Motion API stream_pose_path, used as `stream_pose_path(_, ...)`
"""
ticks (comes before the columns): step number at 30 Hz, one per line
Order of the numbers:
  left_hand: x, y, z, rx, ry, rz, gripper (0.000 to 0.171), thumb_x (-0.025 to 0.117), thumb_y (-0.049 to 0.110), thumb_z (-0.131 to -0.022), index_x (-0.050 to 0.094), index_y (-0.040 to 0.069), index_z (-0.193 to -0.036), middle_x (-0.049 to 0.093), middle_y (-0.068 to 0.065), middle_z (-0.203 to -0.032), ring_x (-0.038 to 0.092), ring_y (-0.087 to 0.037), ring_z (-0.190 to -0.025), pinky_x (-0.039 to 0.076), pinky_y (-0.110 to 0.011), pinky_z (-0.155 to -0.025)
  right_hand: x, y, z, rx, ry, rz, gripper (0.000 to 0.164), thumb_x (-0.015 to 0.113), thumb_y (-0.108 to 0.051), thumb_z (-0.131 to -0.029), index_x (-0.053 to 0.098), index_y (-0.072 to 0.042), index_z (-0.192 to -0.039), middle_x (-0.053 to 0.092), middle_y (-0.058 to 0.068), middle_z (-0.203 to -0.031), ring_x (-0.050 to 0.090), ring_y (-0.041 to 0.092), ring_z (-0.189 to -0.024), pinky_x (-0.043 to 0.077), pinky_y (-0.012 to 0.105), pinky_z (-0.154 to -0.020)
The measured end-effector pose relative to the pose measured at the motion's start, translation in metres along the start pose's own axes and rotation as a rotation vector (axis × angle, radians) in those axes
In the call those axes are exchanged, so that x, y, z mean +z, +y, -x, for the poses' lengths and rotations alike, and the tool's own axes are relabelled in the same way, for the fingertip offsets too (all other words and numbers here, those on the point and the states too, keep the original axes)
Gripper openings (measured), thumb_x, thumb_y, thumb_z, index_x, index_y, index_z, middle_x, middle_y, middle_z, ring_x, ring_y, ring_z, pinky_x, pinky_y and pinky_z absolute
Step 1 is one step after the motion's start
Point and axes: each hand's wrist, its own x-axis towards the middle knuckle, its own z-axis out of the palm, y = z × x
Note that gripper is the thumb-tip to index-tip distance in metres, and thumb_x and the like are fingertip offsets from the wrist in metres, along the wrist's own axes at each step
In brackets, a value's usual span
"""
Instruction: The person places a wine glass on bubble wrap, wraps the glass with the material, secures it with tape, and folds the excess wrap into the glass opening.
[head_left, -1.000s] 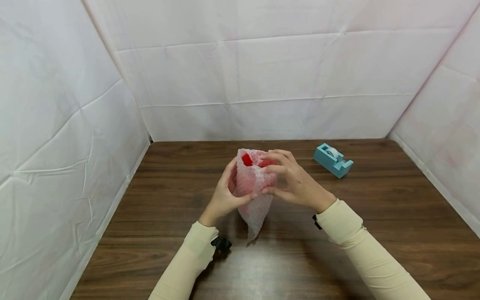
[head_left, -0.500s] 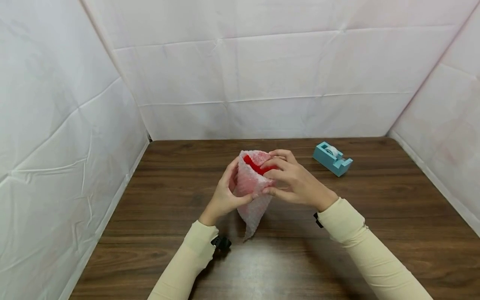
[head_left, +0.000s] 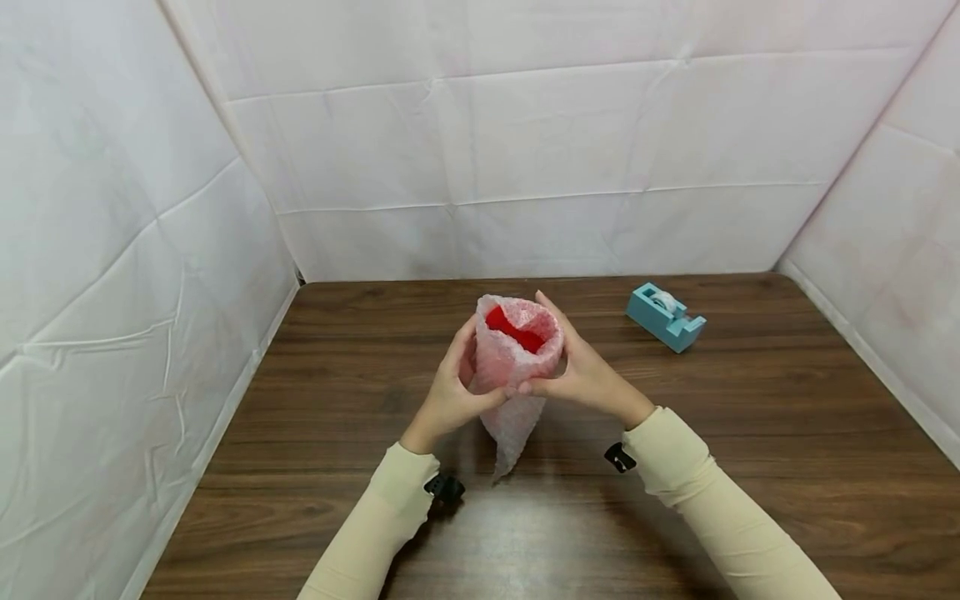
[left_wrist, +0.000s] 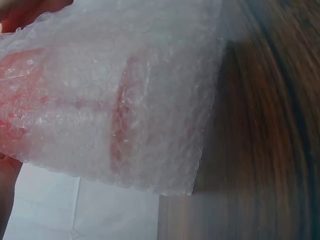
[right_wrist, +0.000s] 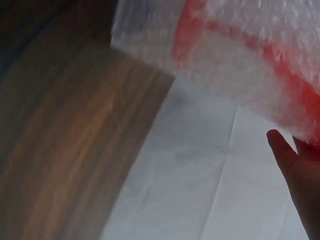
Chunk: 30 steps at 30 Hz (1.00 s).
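Observation:
A red stemmed glass (head_left: 517,333) stands inside a loose roll of bubble wrap (head_left: 498,367), its red showing through the roll's open top. Through the wrap in the left wrist view, a thin stem and a flat foot (left_wrist: 120,120) show faintly. My left hand (head_left: 447,387) grips the roll from the left, thumb across the front. From the right, my right hand (head_left: 592,375) holds it too, its thumb close to the left thumb and its fingers round the far side. A pointed tail of wrap hangs toward the table. Some fingers are hidden behind the roll.
A blue tape dispenser (head_left: 666,318) with a roll of clear tape sits at the back right of the dark wood table (head_left: 360,358). White sheeting (head_left: 540,150) walls the table at the back and both sides.
My right hand's fingers have come out of the roll's open top and moved round its right side. The top is now rounder and wider. The left hand keeps its grip.

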Motion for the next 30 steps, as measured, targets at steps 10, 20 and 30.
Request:
stream_pose_path(10,0.003,0.005,0.000,0.254,0.064,-0.288,0.098,0.083,0.000,-0.068,0.025,0.009,-0.147,0.027,-0.018,-0.154,0.034,-0.033,-0.137,0.036,-0.042,-0.111,0.001,-0.001,-0.001,0.008,0.004,-0.060,0.091,0.084,-0.025,-0.073,0.030,-0.018,-0.146,0.046,0.005,-0.139,0.046,0.024,-0.125,0.045,0.047,-0.101)
stream_pose_path(20,0.000,0.015,-0.009,0.385,-0.040,-0.384,0.100,0.087,-0.002,-0.062,0.032,0.013,-0.144,0.033,-0.014,-0.152,0.027,-0.035,-0.143,0.034,-0.047,-0.111,-0.004,-0.004,0.000,-0.009,-0.085,-0.088,0.092,0.085,-0.027,-0.073,0.030,-0.016,-0.146,0.046,0.006,-0.137,0.050,0.025,-0.121,0.051,0.034,-0.094)
stream_pose_path(30,-0.008,0.019,-0.020,0.554,-0.104,-0.601,0.067,0.084,0.027,-0.071,0.048,0.001,-0.120,0.051,-0.017,-0.122,0.045,-0.033,-0.127,0.034,-0.049,-0.111,-0.001,-0.006,0.002,-0.066,-0.097,-0.157,0.095,0.085,-0.022,-0.072,0.027,-0.011,-0.147,0.044,0.009,-0.138,0.048,0.024,-0.122,0.049,0.031,-0.096)
